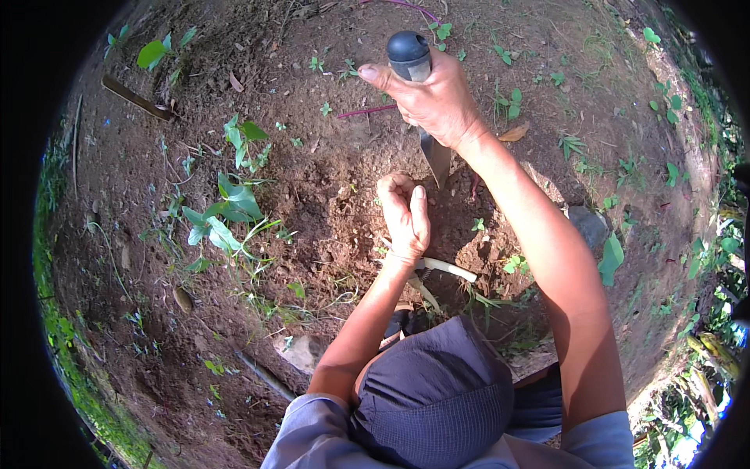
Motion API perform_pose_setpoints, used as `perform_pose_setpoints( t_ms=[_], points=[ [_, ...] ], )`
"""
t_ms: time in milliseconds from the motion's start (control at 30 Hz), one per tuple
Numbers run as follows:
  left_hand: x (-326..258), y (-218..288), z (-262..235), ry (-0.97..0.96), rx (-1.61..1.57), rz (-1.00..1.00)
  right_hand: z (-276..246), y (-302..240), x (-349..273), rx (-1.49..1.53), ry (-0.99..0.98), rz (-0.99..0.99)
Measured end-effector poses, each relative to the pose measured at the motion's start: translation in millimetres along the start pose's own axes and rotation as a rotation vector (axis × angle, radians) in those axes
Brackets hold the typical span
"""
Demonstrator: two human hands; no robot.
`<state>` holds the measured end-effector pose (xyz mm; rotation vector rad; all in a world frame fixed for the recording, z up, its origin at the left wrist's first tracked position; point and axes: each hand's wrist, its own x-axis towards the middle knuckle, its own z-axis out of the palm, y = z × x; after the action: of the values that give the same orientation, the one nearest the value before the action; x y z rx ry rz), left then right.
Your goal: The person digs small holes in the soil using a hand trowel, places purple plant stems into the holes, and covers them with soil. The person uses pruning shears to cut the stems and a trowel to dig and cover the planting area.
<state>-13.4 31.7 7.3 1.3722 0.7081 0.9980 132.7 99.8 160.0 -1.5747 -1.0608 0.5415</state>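
My right hand (439, 98) is wrapped round the black and grey handle of a garden trowel (436, 162), thumb stretched out to the side. The trowel's metal blade points down at loose brown soil (344, 205). Just left of the blade, my left hand (406, 215) is low over the soil with its fingers curled in and the thumb raised. Whatever those fingers hold, if anything, is hidden. By my left wrist lies a pale-handled tool (449, 270) that looks like pruning shears, partly covered by the wrist.
Broad-leaved seedlings (234, 205) grow left of my hands. A grey stone (587, 225) lies beyond my right forearm, and another stone (301, 353) near my left elbow. A flat stick (137, 98) rests at the far left. A dark cap (437, 391) blocks the lower middle.
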Motion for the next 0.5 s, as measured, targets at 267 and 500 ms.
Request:
perform_pose_setpoints(
  t_ms=[267,500],
  points=[
    [1,-1,-1,0.035,0.021,-0.12,7,15,-22,0.122,-0.06,0.038],
    [16,24,-18,-0.529,0.61,0.166,-54,-26,-20,0.347,0.207,-0.202]
  ],
)
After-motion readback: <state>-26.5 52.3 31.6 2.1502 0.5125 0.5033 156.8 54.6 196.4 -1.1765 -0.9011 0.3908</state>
